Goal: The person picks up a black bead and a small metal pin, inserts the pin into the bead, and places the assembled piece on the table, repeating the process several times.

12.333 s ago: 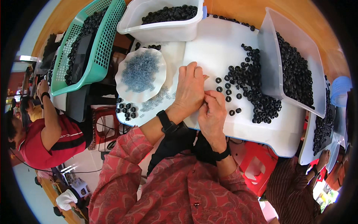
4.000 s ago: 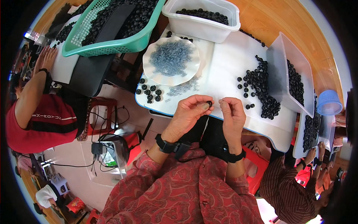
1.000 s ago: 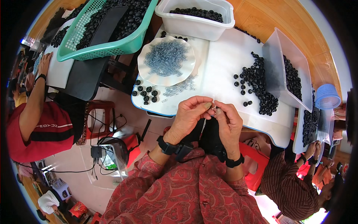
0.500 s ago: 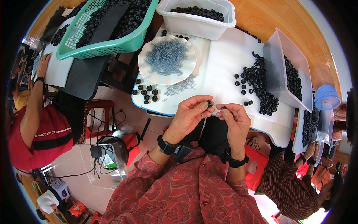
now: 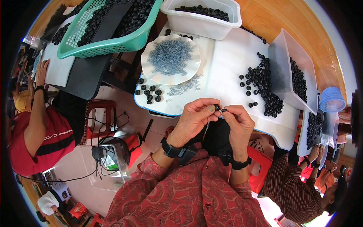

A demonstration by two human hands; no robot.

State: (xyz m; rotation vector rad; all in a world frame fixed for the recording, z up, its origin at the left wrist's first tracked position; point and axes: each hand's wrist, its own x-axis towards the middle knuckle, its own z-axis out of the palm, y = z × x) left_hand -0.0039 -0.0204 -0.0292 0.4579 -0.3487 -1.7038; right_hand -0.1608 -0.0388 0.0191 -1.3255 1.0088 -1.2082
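Over the table's near edge, my left hand point(image 5: 194, 119) pinches a small black round part point(image 5: 217, 107) between thumb and fingertips. My right hand point(image 5: 239, 123) is closed on a smaller dark piece point(image 5: 224, 110), its exact kind too small to make out. The two pieces meet or nearly meet between my fingertips. Beyond my left hand, a wavy-rimmed white plate point(image 5: 149, 70) carries a heap of small clear bluish pieces point(image 5: 170, 55). A small group of black round parts point(image 5: 149, 97) lies left of it. A larger pile of them point(image 5: 270, 102) is to the right.
A white tub point(image 5: 202, 28) of black parts stands at the back; a translucent bin point(image 5: 291, 41) lies at the right. The green basket point(image 5: 109, 47) is at the far left. A blue basket point(image 5: 332, 99) stands far right. Other people point(image 5: 41, 140) sit on both sides.
My fingertips have come closer together, bringing the dark piece in my right hand up to the black round part in my left.
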